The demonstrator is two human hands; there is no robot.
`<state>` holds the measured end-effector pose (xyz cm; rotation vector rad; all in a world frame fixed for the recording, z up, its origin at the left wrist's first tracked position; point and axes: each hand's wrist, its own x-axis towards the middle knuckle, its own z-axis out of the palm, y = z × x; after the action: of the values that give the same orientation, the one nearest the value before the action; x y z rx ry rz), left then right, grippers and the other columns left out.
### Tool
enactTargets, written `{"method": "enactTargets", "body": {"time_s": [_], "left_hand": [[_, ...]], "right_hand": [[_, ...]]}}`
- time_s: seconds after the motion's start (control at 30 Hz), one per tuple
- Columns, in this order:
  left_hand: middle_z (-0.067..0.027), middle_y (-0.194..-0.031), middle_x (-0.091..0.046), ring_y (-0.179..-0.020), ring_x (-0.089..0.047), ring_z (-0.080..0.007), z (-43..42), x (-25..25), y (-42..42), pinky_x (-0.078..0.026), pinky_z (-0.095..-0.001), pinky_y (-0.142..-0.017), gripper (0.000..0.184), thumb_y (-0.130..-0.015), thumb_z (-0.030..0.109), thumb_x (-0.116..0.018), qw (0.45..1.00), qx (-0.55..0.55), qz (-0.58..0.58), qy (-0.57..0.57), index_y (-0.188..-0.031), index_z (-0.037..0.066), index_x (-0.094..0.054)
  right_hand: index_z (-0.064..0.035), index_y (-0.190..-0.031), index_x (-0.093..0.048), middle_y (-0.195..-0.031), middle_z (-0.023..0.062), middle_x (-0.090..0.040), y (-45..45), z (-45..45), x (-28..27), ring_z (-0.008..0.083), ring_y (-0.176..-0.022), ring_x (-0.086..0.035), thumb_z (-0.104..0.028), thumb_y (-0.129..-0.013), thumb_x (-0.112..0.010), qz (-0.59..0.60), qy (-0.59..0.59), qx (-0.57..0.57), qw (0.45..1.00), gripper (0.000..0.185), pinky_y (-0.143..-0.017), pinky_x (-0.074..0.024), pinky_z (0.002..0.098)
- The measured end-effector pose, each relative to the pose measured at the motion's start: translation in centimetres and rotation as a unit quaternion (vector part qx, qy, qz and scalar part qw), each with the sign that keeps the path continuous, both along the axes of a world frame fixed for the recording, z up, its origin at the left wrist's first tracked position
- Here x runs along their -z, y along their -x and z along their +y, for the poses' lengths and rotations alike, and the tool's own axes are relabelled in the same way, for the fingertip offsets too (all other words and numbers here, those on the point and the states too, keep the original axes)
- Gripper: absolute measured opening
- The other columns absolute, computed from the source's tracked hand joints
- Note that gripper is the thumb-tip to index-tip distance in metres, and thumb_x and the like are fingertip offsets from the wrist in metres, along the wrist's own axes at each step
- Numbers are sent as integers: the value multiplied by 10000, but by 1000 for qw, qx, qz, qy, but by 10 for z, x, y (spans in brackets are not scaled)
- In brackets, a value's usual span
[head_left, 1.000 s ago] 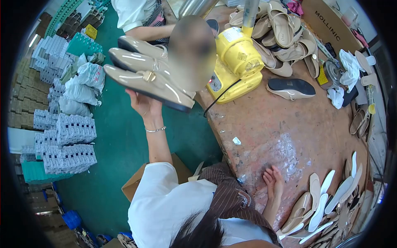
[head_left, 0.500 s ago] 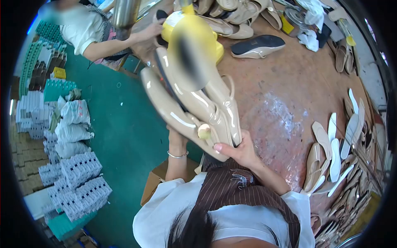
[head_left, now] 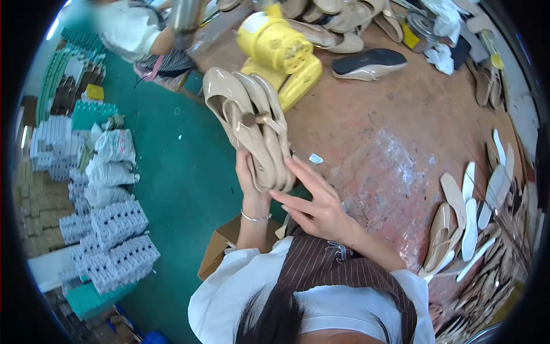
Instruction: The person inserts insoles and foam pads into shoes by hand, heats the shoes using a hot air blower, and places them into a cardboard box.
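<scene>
Several glossy beige shoes (head_left: 252, 123) are bunched side by side in front of me, toes pointing away and openings facing up. My left hand (head_left: 247, 178) is wrapped round them from the left near the heels, a bracelet on its wrist. At the right side of the heels is my right hand (head_left: 314, 203), with fingers spread and fingertips at or very near the shoes. Past the toes stands a yellow machine (head_left: 278, 46) on the worktable (head_left: 355, 126). To its right, a beige shoe lies with its dark sole (head_left: 372, 63) up.
More beige shoes (head_left: 344, 17) are heaped at the back. Insoles (head_left: 470, 229) and shoe parts lie at the right. Stacked boxes (head_left: 117, 223) and white bags (head_left: 112, 172) stand on the left floor. A co-worker (head_left: 129, 28) is at the upper left, beside a metal cylinder (head_left: 186, 20).
Since half a second ago, the shoes have turned so their openings show. My right hand has loosened from the heels and spread its fingers. Earlier, my left hand alone held the shoes out left.
</scene>
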<state>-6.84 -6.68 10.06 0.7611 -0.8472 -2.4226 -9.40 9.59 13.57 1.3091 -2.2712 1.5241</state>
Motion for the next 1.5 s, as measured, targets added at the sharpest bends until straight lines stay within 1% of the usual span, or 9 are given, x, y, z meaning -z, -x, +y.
{"method": "enactTargets", "body": {"time_s": [0.07, 0.23, 0.43, 0.77, 0.93, 1.1, 1.27, 1.37, 1.5], "left_hand": [[-186, -1281, -563, -1041, -611, -307, -23, -3, 5, -512, -380, -872, 618, -907, 366, -504, 992, 23, 122, -36, -1405, 11, -413], [-173, -1261, -565, -1029, -604, -288, -93, 39, 0, -515, -390, -832, 679, -883, 398, -544, 964, 81, 204, -152, -1418, 12, -387], [-155, -1248, -562, -1031, -596, -257, -137, 47, 26, -511, -382, -784, 757, -856, 453, -584, 918, 126, 294, -236, -1428, 9, -362], [-137, -1275, -548, -1039, -591, -237, -191, 51, 78, -498, -345, -764, 786, -835, 477, -602, 942, 2, 302, -148, -1418, 3, -373], [-134, -1283, -543, -1060, -582, -245, -198, 49, 75, -495, -355, -785, 754, -861, 471, -577, 910, 67, 379, -153, -1428, 19, -368], [-140, -1179, -640, -939, -652, -272, -142, 24, 45, -533, -381, -703, 567, -941, 489, -461, 920, 52, 306, -239, -1322, 74, -526], [-172, -1186, -630, -923, -654, -274, -90, 70, -21, -537, -374, -690, 602, -944, 505, -467, 907, 233, 345, -58, -1355, 67, -498], [-242, -1037, -623, -830, -635, -344, -56, 76, -45, -541, -453, -581, 640, -930, 453, -457, 971, 35, 162, -174, -1327, -48, -504], [-185, -1199, -606, -1028, -604, -300, -7, 31, -13, -494, -411, -848, 507, -847, 219, -551, 987, 157, 39, -11, -1297, -14, -556]], "right_hand": [[-120, -1147, -703, -1399, 212, -485, -4, 6, 12, 335, -1112, -605, 13, -752, -661, -64, 56, -60, 995, 419, -895, -522, 358], [-83, -1063, -729, -1174, 95, -671, -1, 67, 61, 258, -955, -667, 49, -738, -644, -103, -144, 39, 983, 361, -830, -528, 322], [-22, -1016, -726, -1070, 122, -705, -16, 139, 104, 279, -890, -685, 70, -761, -608, -196, -192, 195, 942, 295, -777, -537, 305], [6, -1006, -721, -954, 126, -705, -8, 144, 112, 250, -791, -669, 86, -785, -589, -226, -160, 252, 927, 269, -731, -528, 293], [4, -996, -724, -934, 118, -692, 0, 147, 110, 241, -755, -650, 91, -788, -582, -233, -184, 235, 926, 266, -709, -520, 289], [5, -985, -725, -943, 114, -687, 0, 146, 108, 231, -744, -641, 80, -789, -588, -254, -179, 250, 917, 251, -684, -510, 284], [-4, -972, -727, -910, 101, -678, -2, 151, 117, 229, -706, -621, 60, -795, -592, -251, -181, 249, 918, 232, -653, -493, 281], [-13, -964, -730, -903, 93, -673, -1, 146, 110, 242, -692, -617, 43, -804, -591, -254, -192, 264, 910, 219, -640, -489, 284], [-29, -979, -730, -879, 89, -672, 4, 149, 110, 272, -680, -623, -2, -827, -588, -206, -211, 273, 916, 210, -632, -494, 305]]}}
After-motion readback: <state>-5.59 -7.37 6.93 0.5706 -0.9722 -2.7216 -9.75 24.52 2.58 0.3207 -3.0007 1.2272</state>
